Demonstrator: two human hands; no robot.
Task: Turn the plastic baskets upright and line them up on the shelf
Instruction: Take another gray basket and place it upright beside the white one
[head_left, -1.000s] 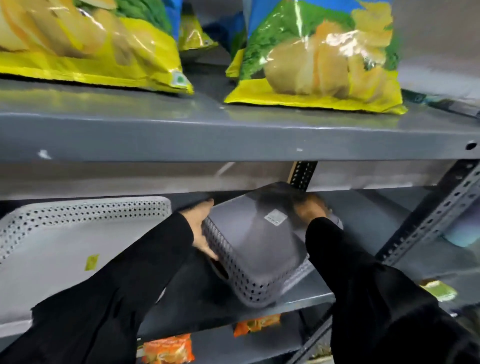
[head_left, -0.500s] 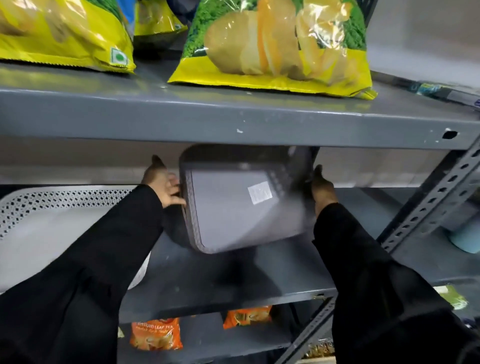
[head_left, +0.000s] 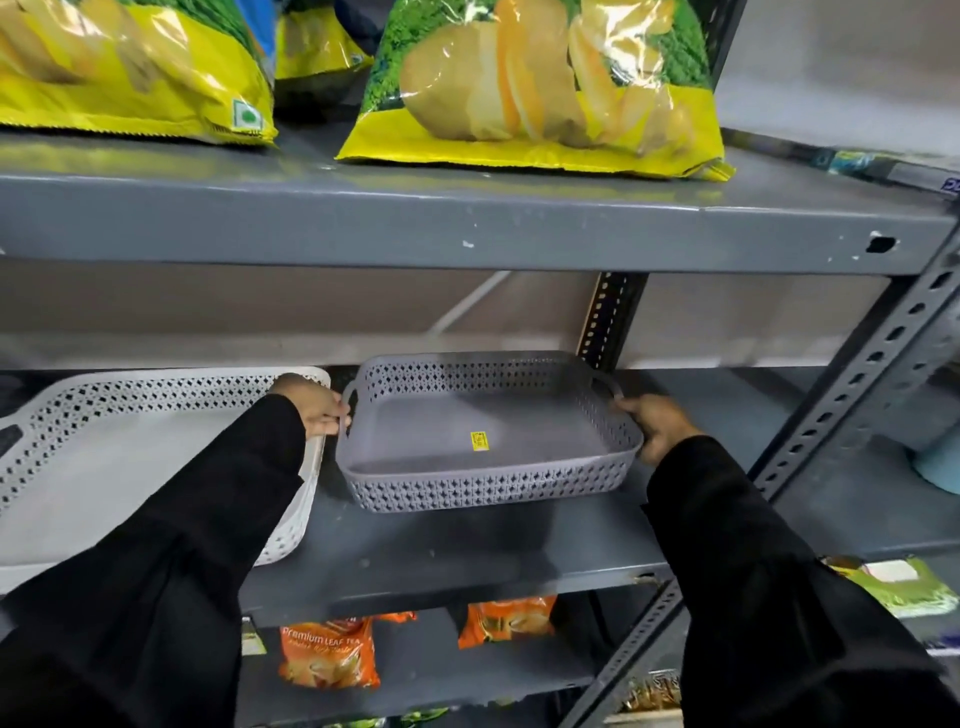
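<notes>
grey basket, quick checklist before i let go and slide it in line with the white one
1. Grey basket open side up: ok.
2. Left hand on its left handle, right hand on its right side: ok.
3. Basket bottom resting flat on the shelf: cannot tell, the near edge looks slightly raised.
4. Gap to the white basket: ok, they sit apart.
5. Front edges of the two baskets lined up: not ok, the grey one sits further back.
6. Shelf free to the right: ok.
</notes>
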